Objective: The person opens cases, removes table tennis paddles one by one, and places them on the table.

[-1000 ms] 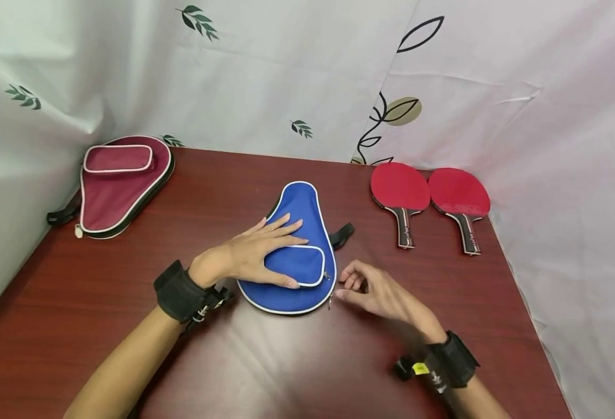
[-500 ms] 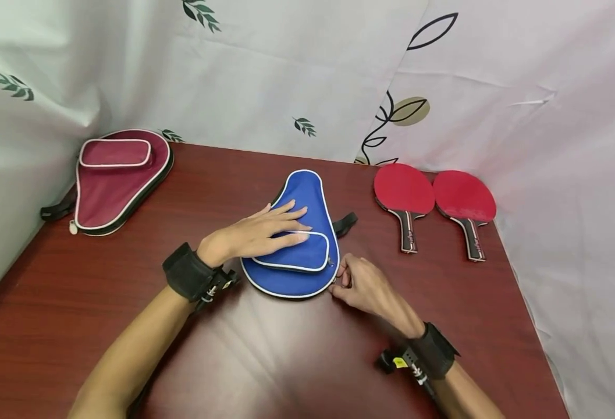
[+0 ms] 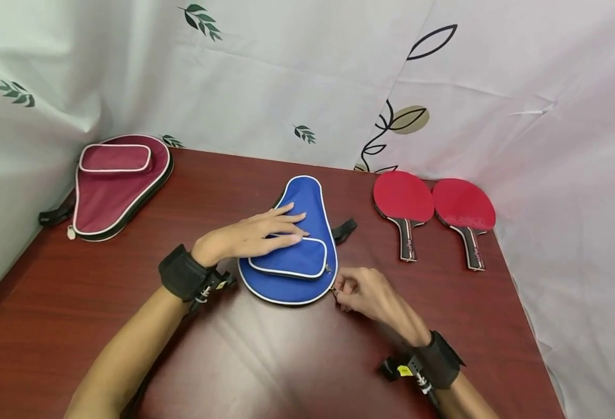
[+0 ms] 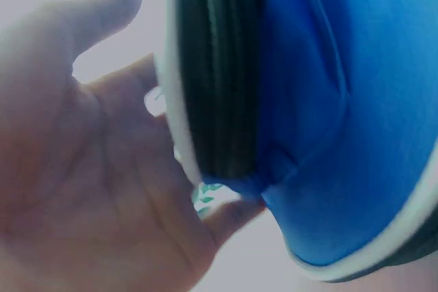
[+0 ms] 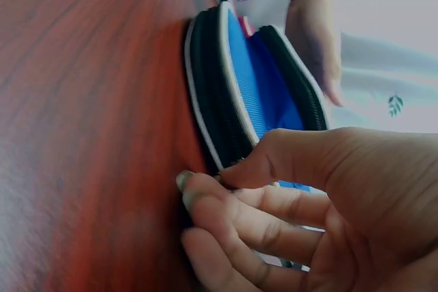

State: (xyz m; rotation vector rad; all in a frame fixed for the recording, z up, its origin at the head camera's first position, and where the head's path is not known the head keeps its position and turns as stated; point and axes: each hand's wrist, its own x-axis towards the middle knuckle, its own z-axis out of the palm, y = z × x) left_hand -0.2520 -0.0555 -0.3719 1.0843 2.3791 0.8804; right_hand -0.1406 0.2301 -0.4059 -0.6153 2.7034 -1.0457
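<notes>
Since a second ago the right hand has closed in from a short way off the blue paddle case to its lower right edge, and its fingers are now curled and pinching at the zipper pull there; the pull itself is too small to make out clearly. The left hand has stayed flat on the case, fingers straight and spread across the top and the upper edge of the front pocket, pressing it down. The case lies near the middle of the dark red wooden surface, rounded end toward the person, with a black strap sticking out on its right side. In the right wrist view the black zipper band runs along the case's edge just above the fingertips. A maroon paddle case sits at the far left corner, well apart. Two red paddles lie side by side at the far right, handles toward the person. Leaf-print white fabric hangs behind.
</notes>
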